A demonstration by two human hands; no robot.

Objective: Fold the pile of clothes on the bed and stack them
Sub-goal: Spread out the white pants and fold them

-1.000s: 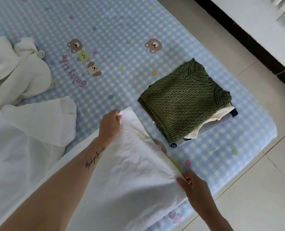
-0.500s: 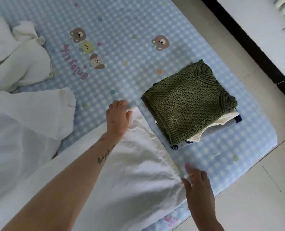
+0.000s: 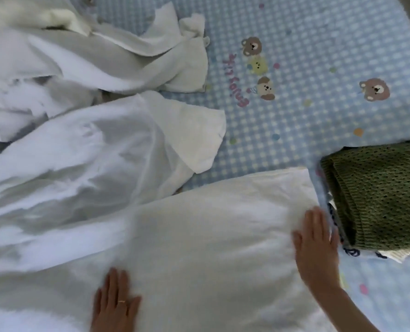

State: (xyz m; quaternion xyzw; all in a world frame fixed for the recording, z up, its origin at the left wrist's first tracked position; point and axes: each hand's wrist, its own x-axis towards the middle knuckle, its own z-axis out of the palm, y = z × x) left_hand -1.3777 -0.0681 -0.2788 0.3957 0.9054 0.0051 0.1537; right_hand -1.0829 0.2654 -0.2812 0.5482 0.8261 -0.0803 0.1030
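On the bed [image 3: 295,44], blue-check bear sheet | white garment [image 3: 211,224] spread flat near edge | unfolded white clothes [image 3: 67,80] heaped far left | green knit sweater [image 3: 379,200] tops folded stack, right | right hand [image 3: 315,245], left hand [image 3: 115,300]: flat, fingers straight, pressing garment

A blue-and-white gingham bed sheet [image 3: 295,32] of soft fabric covers the mattress, printed with small brown cartoon bears [image 3: 374,89], scattered pastel dots and pink lettering [image 3: 236,80] (upside down from this view).
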